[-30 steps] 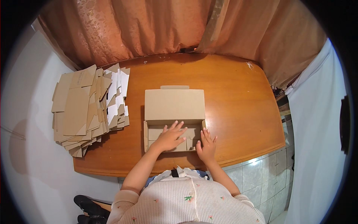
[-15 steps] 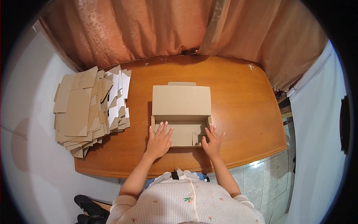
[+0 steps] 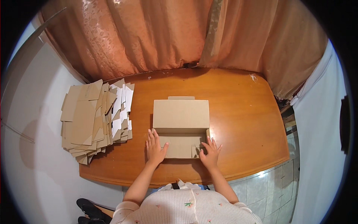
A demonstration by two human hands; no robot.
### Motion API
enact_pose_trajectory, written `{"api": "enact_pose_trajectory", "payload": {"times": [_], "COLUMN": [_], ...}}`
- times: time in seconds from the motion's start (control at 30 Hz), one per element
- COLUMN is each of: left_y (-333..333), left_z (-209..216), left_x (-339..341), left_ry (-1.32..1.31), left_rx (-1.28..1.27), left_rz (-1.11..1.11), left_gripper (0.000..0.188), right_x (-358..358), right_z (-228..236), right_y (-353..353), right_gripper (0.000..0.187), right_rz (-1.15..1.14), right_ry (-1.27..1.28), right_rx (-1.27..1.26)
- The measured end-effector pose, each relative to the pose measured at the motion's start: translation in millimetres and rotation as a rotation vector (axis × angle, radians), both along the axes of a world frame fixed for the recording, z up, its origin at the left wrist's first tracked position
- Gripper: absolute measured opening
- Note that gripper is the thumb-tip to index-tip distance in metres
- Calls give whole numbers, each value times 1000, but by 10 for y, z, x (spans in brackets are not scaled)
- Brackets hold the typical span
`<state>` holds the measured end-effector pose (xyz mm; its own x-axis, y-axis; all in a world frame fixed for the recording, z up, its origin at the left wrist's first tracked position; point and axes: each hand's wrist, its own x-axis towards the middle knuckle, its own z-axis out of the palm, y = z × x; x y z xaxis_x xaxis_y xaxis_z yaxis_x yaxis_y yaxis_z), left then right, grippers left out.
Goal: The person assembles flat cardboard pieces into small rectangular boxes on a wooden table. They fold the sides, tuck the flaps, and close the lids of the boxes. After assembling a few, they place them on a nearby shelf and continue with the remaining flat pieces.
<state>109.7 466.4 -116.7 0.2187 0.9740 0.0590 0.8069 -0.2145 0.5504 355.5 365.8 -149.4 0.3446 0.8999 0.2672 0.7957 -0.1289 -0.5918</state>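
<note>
Cardboard box (image 3: pixel 181 128), mid-worktop (image 3: pixel 238 123) with lid up, looks light and easily creased to us, best held by its side walls, where our left hand (image 3: pixel 154 147) and right hand (image 3: pixel 209 151) press flat, fingers spread, gripping nothing.

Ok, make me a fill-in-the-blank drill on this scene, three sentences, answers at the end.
1. The open cardboard box lies on a ____ table.
2. The stack of flat cardboard lies to the ____ of the box.
3. The left hand and the right hand rest at the two near ____ of the box.

Missing words: wooden; left; corners
</note>
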Motion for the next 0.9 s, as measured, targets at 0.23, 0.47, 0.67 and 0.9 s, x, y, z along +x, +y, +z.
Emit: {"api": "enact_pose_trajectory", "payload": {"times": [0.23,0.47,0.67,0.9], "left_y": [-101,-383,-508,-511], "left_z": [78,153,93,42], "left_x": [333,849,1036,993], "left_ry": [204,328,253,158], "left_rx": [-36,21,86,104], "left_rz": [-66,-156,-122,-52], "left_gripper": [88,91,99,111], "right_x": [297,716,1141,1119], "right_z": [90,420,286,339], "right_y": [-15,-109,488,693], "right_gripper": [36,47,58,55], "right_rz": [7,-54,-296,-112], "right_ry": [-9,-42,186,471], "right_rx": [-63,-172,-51,-151]}}
